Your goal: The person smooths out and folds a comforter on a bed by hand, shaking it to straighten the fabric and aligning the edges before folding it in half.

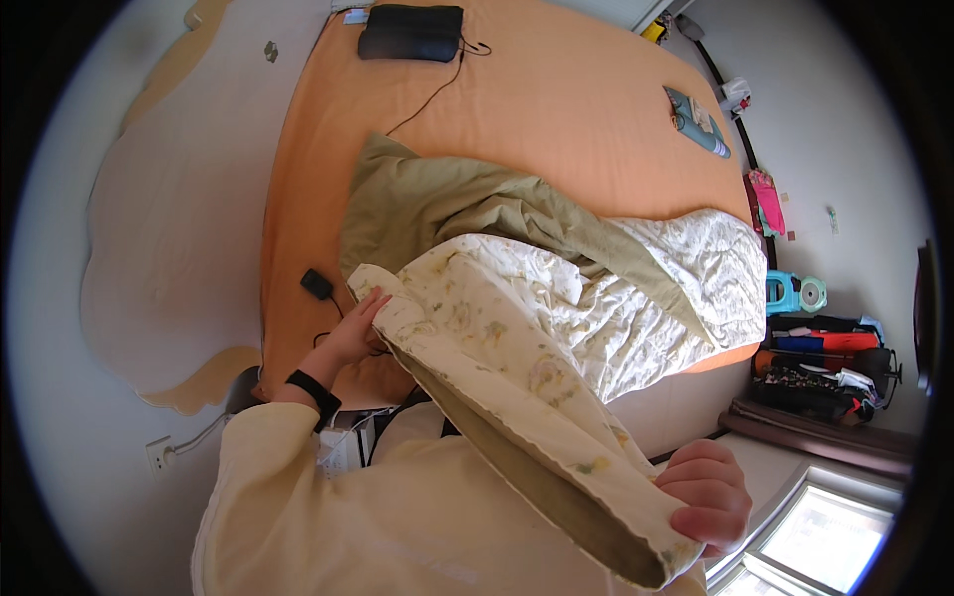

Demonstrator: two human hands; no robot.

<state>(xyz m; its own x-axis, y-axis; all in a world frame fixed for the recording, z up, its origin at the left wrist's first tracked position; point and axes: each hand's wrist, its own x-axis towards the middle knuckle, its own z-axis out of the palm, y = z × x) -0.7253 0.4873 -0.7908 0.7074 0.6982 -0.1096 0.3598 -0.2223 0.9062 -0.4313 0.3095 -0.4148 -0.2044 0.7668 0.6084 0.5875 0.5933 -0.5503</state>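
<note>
A quilt (514,335), cream with a floral print on one face and olive green on the other, hangs between my two hands. My left hand (361,328) grips its edge near a corner, above the bed's near left side. At the lower right, my right hand (708,495) has its fingers curled around the other end of that edge. The edge sags between them and shows a strip of the green face. Beyond, the rest of the quilt lies rumpled on the orange bed sheet (566,112), with a green part (447,194) folded over.
A dark folded pad (410,33) with a cable lies at the far end of the bed. A black controller or adapter (317,284) on a cord sits near my left hand. A power strip (344,451) is beside my body. Clothes (827,365) hang right, near a window (820,529).
</note>
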